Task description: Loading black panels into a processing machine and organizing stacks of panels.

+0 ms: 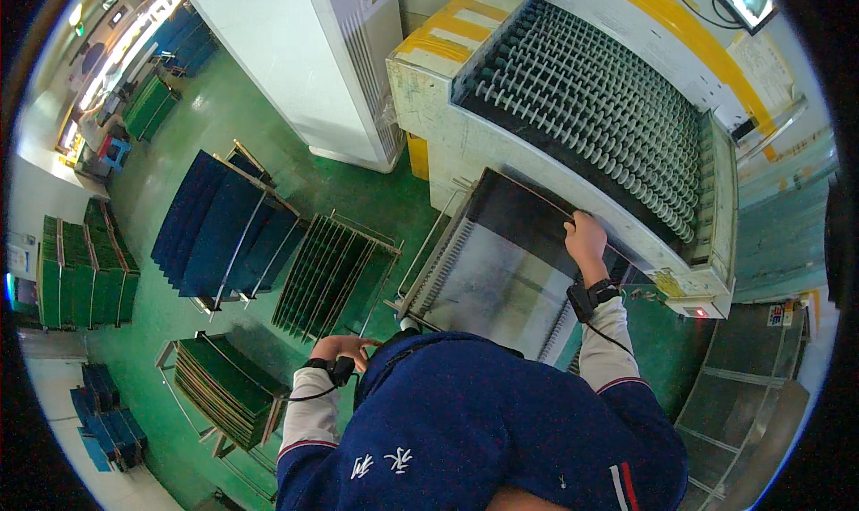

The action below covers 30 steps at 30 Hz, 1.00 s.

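Observation:
My right hand (586,241) is closed at the copper-coloured top edge of a dark thin panel (523,208), at the panel's right end. This panel stands in a slotted rack (436,265) in front of me, against a roller machine (591,122). Inside the rack, a pale grey surface (497,301) shows below the dark band. My left hand (347,351) is low at my left side, next to my dark blue jacket. Its visible finger and thumb are apart, and I see nothing held; the rest of its fingers are partly hidden.
To the left stand wire racks of green boards (228,386), a rack with dark slots (335,274) and a rack of blue boards (224,229). A tall white cabinet (304,63) rises beyond. Grey mesh-like panels (743,404) lean at the right.

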Motion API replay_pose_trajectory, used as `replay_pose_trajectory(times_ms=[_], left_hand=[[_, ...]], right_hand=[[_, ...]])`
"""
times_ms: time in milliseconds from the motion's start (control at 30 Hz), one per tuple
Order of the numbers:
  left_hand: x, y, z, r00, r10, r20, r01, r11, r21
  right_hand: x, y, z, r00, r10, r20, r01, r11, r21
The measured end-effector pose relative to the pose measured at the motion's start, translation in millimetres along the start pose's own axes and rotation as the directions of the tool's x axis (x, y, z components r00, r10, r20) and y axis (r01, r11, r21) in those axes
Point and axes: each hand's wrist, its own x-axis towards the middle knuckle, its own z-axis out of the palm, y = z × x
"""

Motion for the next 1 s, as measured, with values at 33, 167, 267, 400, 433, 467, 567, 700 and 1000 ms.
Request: replay_pose_trajectory(times_ms=[33, 167, 267, 400, 433, 467, 567, 700, 1000], left_hand=[[0, 1, 0, 1.0, -0.004, 0.002, 0.004, 1.0, 0.004], [-1, 4, 2, 1.0, -0.008, 0.007, 0.008, 1.0, 0.006], [-9, 17, 2, 0.999, -0.043, -0.008, 0.043, 0.997, 0.067], [-2, 2, 0, 1.0, 0.008, 0.006, -0.008, 1.0, 0.009], [-1, 1, 0, 1.0, 0.018, 0.012, -0.018, 1.0, -0.008], [-1, 0, 0, 0.999, 0.028, 0.018, -0.027, 0.999, -0.025], [3, -6, -1, 1.0, -0.001, 0.002, 0.001, 0.999, 0.035], [3, -4, -1, 1.0, -0.012, 0.011, 0.011, 1.0, 0.012], [-3, 4, 1, 1.0, -0.006, 0.005, 0.005, 0.999, 0.052]], right_hand=[[0, 1, 1, 1.0, 0.0, -0.002, 0.0, 1.0, 0.003], [-1, 0, 0, 1.0, -0.002, -0.009, 0.003, 1.0, 0.018], [-1, 0, 0, 1.0, 0.003, -0.004, -0.003, 1.0, 0.021], [0, 1, -1, 1.0, 0.009, 0.023, -0.009, 1.0, 0.021], [0, 1, -1, 1.0, 0.007, 0.022, -0.008, 1.0, 0.019], [0, 1, -1, 1.0, 0.005, 0.022, -0.006, 1.0, 0.017], [0, 1, 1, 1.0, -0.003, -0.007, 0.003, 1.0, 0.009], [-1, 0, 0, 1.0, -0.007, -0.027, 0.007, 1.0, 0.0], [-1, 2, 2, 1.0, -0.011, -0.012, 0.011, 1.0, -0.001]])
